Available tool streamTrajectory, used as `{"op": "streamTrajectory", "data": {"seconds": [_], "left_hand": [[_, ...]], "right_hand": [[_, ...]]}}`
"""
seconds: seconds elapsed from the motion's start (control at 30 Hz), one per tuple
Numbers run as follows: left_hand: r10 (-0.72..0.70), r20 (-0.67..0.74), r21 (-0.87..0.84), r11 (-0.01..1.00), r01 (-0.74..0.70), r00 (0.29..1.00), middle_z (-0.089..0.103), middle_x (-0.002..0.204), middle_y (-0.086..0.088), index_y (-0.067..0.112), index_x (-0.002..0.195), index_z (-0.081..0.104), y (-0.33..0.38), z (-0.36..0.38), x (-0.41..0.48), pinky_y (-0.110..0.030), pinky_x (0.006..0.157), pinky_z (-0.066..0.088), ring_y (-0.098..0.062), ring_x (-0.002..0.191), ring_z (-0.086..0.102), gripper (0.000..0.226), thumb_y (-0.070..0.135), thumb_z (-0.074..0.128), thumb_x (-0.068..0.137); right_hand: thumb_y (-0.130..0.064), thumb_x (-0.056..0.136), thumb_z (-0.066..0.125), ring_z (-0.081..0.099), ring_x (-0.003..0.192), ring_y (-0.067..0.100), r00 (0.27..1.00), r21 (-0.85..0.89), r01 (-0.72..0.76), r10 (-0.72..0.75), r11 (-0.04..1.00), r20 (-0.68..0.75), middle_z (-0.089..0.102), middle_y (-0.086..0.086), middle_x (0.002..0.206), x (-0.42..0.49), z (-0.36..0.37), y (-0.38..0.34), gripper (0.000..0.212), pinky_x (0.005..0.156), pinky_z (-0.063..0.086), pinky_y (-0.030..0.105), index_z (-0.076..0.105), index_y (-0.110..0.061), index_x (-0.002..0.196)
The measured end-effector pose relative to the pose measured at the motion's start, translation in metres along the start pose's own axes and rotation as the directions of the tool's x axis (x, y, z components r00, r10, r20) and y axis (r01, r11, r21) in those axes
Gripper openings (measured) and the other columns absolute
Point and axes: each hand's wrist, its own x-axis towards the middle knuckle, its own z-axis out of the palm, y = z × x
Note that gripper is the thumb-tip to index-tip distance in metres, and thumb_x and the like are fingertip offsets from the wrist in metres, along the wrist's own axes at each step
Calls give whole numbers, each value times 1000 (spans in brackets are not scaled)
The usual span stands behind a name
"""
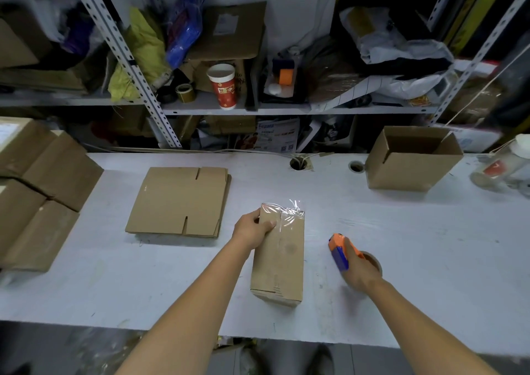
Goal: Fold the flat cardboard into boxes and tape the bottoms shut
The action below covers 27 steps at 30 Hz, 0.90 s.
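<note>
Head view, box (282,260) corner in left fingers (268,226), dispenser (337,245) in right hand (358,271)

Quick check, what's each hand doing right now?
Left hand: grips the far left corner of the taped box.
Right hand: holds the orange tape dispenser, fingers curled round it.

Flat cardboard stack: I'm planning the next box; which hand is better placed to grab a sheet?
Left, likely. The left hand grips the taped box beside the flat cardboard stack; the right hand is farther off and holds the tape dispenser.
</note>
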Motion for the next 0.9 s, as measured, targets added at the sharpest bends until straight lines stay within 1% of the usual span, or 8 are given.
{"op": "streamTrajectory", "data": {"seconds": [0.17,0.23,0.33,0.43,0.53,0.7,0.8,0.9], "left_hand": [[104,-56,-94,990,-109,993,71,117,8,36,126,67,-4,-11,-8,-35,94,55,-12,110,64,35,26,65,92],[158,-100,-89,982,-167,982,68,121,12,38,135,60,1,-16,-12,-34,98,52,-9,115,60,44,27,66,93],[229,-136,-107,964,-244,964,67,123,12,35,141,55,11,-22,-16,-32,95,53,-7,115,59,50,24,67,94],[296,-115,-160,937,-311,948,69,116,15,36,130,61,26,-22,-27,-16,76,52,-3,106,62,38,18,65,96],[336,-110,-200,915,-352,936,70,111,19,43,116,62,34,-24,-34,-11,70,52,3,102,63,34,15,63,97],[303,-86,-200,928,-314,949,68,109,26,44,118,61,39,-36,-45,-11,69,51,6,103,61,22,29,59,100],[243,-77,-171,952,-253,967,73,106,16,38,113,65,42,-36,-45,-29,84,58,-3,99,67,21,49,57,97],[172,-82,-160,970,-183,982,76,97,4,25,104,71,43,-35,-44,-49,91,58,-20,95,72,61,77,53,76]], "right_hand": [[-39,100,48,60,106,28,983,-11,65,-66,998,-172,60,10,127,-18,-24,-15,69,80,47,33,14,-29,159],[-43,99,54,58,117,28,977,294,127,-69,947,-202,56,10,136,-29,-49,-40,65,89,48,35,28,-27,156],[-48,95,62,55,119,22,971,663,239,-172,709,-165,50,2,141,-45,-85,-89,68,84,53,35,35,-25,154],[-52,94,61,57,117,11,935,658,345,-302,670,-184,49,-9,140,-56,-97,-132,62,78,53,28,43,-27,148],[-48,93,64,66,107,9,897,684,434,-352,586,-267,66,-7,126,-60,-92,-155,44,91,58,39,57,-25,130],[-61,86,63,67,104,7,863,606,505,-350,615,-363,68,-17,119,-67,-82,-162,59,93,57,39,51,-36,138],[-77,74,57,62,114,10,862,551,503,-348,666,-367,65,-16,127,-67,-75,-159,81,98,54,42,44,-40,144],[-81,71,58,54,128,13,876,545,478,-332,689,-350,58,-13,140,-63,-70,-155,93,104,50,42,35,-40,151]]}}
